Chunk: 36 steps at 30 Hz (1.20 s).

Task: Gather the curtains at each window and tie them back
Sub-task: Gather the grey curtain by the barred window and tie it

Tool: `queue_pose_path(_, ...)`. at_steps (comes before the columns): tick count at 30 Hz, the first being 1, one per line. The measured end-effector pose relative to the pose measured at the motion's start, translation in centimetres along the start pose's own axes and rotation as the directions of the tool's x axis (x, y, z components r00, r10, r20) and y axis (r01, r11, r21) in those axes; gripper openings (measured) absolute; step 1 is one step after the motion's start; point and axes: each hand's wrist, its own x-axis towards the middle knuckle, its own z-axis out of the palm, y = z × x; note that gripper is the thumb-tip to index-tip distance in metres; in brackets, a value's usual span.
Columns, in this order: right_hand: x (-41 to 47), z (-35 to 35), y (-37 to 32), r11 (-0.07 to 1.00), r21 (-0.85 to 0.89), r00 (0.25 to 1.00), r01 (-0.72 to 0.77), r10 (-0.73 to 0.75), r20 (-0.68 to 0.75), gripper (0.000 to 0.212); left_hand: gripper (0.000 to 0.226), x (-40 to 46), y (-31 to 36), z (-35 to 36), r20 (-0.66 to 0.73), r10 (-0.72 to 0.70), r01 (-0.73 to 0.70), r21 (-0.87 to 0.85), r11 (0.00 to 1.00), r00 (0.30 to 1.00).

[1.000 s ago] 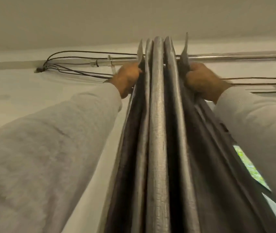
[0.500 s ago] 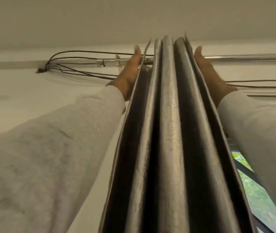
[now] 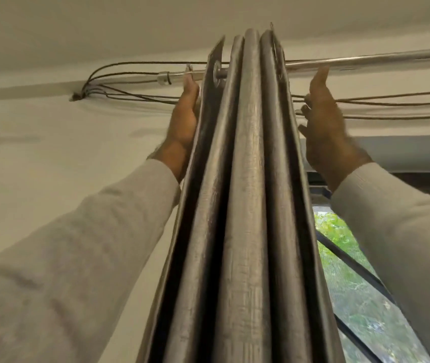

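Curtain: the dark grey curtain (image 3: 245,195) hangs from the metal rod (image 3: 365,61) near the ceiling, bunched into tight upright folds in the middle of the view, between the two arms.
Left hand: the left hand (image 3: 183,119) lies flat against the left face of the bunch, fingers straight and pointing up toward the rod, just below a metal ring (image 3: 217,72) in the curtain's top edge; it grasps nothing.
Right hand: the right hand (image 3: 324,121) is raised beside the bunch's right side with its fingers loosely spread; one finger points up almost to the rod. It holds nothing, and whether it touches the fabric cannot be told.
Change from half a second ago: both hands then pressed flat on the two sides of the bunch; now the right one has come a little away from the fabric and its fingers have parted, while the left stays flat against it. A second ago both gripped the top folds.
Sleeves: both arms wear light grey sleeves (image 3: 82,258).
Surroundings: thin dark cables (image 3: 130,95) run along the pale wall under the rod; at lower right a window (image 3: 352,297) shows green leaves.
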Motion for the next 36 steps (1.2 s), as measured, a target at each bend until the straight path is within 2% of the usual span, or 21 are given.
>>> queue_pose_path(2, -1.8, 0.9, 0.7, 0.998, -0.018, 0.992, -0.061, 0.062, 0.111, 0.095, 0.070, -2.5, -0.4, 1.6, 0.043, 0.004, -0.002, -0.058, 0.998, 0.999)
queue_pose_path(3, -3.0, 2.0, 1.3, 0.995, 0.007, 0.979, -0.095, 0.092, 0.181, 0.096, 0.066, -3.7, -1.0, 2.6, 0.015, -0.019, 0.020, -0.036, 0.999, 1.000)
queue_pose_path(4, -4.7, 3.3, 1.6, 0.991, 0.041, 0.966, -0.126, 0.114, 0.232, 0.091, 0.060, -4.8, -1.7, 3.9, -0.036, -0.058, 0.059, 0.024, 0.998, 0.998)
queue_pose_path(6, -7.8, 5.5, 1.8, 0.984, 0.090, 0.957, -0.153, 0.125, 0.262, 0.062, 0.045, -6.6, -3.3, 5.7, -0.175, -0.076, 0.103, 0.149, 0.983, 0.982)
queue_pose_path(8, -10.0, 6.5, 2.2, 0.981, 0.137, 0.954, -0.135, 0.091, 0.287, 0.048, 0.047, -8.4, -4.0, 6.3, -0.202, -0.090, 0.123, 0.161, 0.979, 0.975)
queue_pose_path(12, -11.1, 4.0, 1.4, 0.975, 0.190, 0.980, -0.118, 0.084, 0.179, 0.055, 0.065, -11.8, -2.6, 5.7, -0.085, -0.189, 0.184, -0.057, 0.981, 0.978)
queue_pose_path(15, -11.7, 0.8, 1.7, 0.967, 0.245, 0.997, -0.070, 0.066, 0.028, 0.057, 0.067, -14.6, -1.4, 3.8, -0.141, -0.182, 0.162, -0.138, 0.977, 0.973)
queue_pose_path(18, -15.2, -0.5, 0.8, 0.956, 0.272, 0.993, -0.114, 0.121, -0.007, 0.068, 0.067, -17.9, -0.9, 2.2, -0.173, -0.184, 0.165, -0.117, 0.979, 0.968)
queue_pose_path(21, -20.8, 1.9, 0.8, 0.962, 0.213, 0.985, -0.170, 0.168, 0.027, 0.043, 0.066, -21.6, -1.9, 4.6, -0.231, -0.273, 0.243, -0.150, 0.958, 0.934)
queue_pose_path(24, -25.2, 5.3, 0.7, 0.934, 0.169, 0.948, -0.314, 0.318, 0.002, 0.040, 0.061, -24.7, -3.0, 7.4, -0.237, -0.407, 0.365, -0.201, 0.909, 0.882)
queue_pose_path(26, -25.2, 5.2, 0.0, 0.943, 0.078, 0.945, -0.324, 0.326, -0.011, 0.048, 0.060, -25.5, -2.3, 6.5, -0.251, -0.452, 0.408, -0.210, 0.889, 0.856)
queue_pose_path(28, -23.2, 3.9, -1.0, 0.969, 0.012, 0.962, -0.249, 0.248, -0.114, 0.042, 0.054, -24.4, -1.1, 4.1, -0.339, -0.376, 0.360, -0.111, 0.926, 0.863)
queue_pose_path(30, -21.0, 2.4, -2.0, 0.976, -0.051, 0.963, -0.211, 0.199, -0.181, 0.025, 0.044, -22.9, -0.4, 1.8, -0.375, -0.264, 0.311, 0.067, 0.948, 0.889)
queue_pose_path(33, -20.1, 2.7, -3.6, 0.957, -0.186, 0.971, -0.225, 0.203, -0.130, 0.021, 0.037, -22.0, 1.1, 0.8, -0.225, -0.294, 0.333, 0.160, 0.929, 0.929)
queue_pose_path(36, -23.4, 3.5, -3.7, 0.935, -0.206, 0.957, -0.290, 0.283, -0.062, 0.021, 0.038, -24.6, 1.8, 1.4, -0.150, -0.345, 0.364, 0.123, 0.923, 0.927)
